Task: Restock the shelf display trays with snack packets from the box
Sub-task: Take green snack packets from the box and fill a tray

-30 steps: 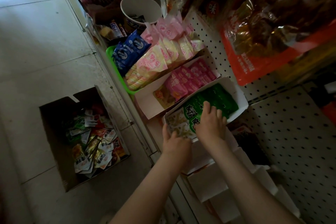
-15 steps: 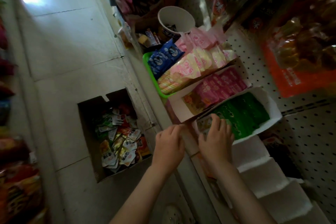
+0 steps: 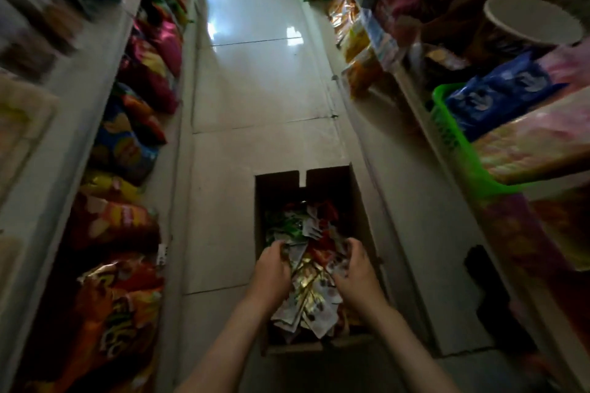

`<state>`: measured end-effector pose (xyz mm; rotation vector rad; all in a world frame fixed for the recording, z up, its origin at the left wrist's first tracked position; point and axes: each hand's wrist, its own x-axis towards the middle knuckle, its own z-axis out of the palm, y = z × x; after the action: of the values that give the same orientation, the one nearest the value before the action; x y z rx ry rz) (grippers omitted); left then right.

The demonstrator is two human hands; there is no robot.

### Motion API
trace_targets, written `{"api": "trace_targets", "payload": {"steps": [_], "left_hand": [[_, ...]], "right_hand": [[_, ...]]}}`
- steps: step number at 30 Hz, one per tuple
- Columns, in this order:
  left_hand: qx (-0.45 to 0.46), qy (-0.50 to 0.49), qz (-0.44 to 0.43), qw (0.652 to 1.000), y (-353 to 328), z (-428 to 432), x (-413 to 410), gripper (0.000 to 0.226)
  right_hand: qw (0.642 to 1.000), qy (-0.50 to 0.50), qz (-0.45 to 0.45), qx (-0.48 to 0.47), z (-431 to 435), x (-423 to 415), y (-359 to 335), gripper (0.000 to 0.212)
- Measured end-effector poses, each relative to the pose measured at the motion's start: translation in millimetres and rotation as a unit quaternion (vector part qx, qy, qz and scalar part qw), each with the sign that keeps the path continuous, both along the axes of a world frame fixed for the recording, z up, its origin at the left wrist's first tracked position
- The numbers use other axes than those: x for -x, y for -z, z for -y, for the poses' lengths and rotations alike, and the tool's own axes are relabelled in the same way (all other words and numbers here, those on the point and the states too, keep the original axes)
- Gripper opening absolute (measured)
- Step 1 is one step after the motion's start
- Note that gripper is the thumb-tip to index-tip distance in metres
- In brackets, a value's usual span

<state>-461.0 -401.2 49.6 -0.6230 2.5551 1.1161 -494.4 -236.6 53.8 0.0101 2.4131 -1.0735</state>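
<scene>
Snack packets [image 3: 314,284] lay heaped in the open cardboard box [image 3: 359,201] on the aisle floor, directly between the two hands. The left hand [image 3: 271,269] had its fingers curled into the pile's left side and the right hand [image 3: 357,268] curled over its right side, each closed on packets and both equally near. The box's long axis ran straight away from the person. The lift would likely have to go up and rightward, toward the shelf holding the green basket [image 3: 447,140].
</scene>
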Motion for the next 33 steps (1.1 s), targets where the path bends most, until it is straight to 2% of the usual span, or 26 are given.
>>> {"api": "trace_targets", "payload": {"steps": [3, 6, 9, 12, 16, 20, 24, 30, 31, 33], "left_hand": [[0.057, 0.022, -0.048, 0.997, 46, 17, 15, 0.045], [0.221, 0.067, -0.097, 0.968, 93, 43, 36, 0.054], [0.284, 0.073, -0.079, 0.953, 121, 60, 54, 0.060], [0.218, 0.051, -0.096, 0.970, 134, 69, 73, 0.061], [0.122, -0.024, -0.115, 0.985, 139, 78, 72, 0.054], [0.079, -0.052, -0.108, 0.990, 134, 80, 67, 0.060], [0.068, -0.058, -0.106, 0.990, 134, 77, 72, 0.062], [0.068, -0.060, -0.095, 0.991, 142, 79, 71, 0.062], [0.075, -0.060, -0.090, 0.991, 142, 81, 70, 0.061], [0.083, -0.059, -0.087, 0.991, 142, 82, 72, 0.059]], "right_hand": [[0.999, -0.049, 0.018, 0.009, 23, 31, 66, 0.059], [0.990, -0.129, -0.037, -0.041, 54, 65, 139, 0.069], [0.977, -0.182, -0.094, -0.049, 79, 90, 192, 0.072], [0.953, -0.243, -0.145, -0.112, 100, 114, 219, 0.081], [0.865, -0.368, -0.151, -0.305, 126, 131, 236, 0.091], [0.833, -0.378, -0.151, -0.375, 147, 136, 236, 0.084], [0.818, -0.384, -0.177, -0.389, 153, 143, 238, 0.069], [0.766, -0.425, -0.283, -0.391, 142, 152, 232, 0.047], [0.768, -0.426, -0.290, -0.381, 140, 152, 229, 0.046], [0.798, -0.401, -0.296, -0.339, 132, 152, 214, 0.042]]}}
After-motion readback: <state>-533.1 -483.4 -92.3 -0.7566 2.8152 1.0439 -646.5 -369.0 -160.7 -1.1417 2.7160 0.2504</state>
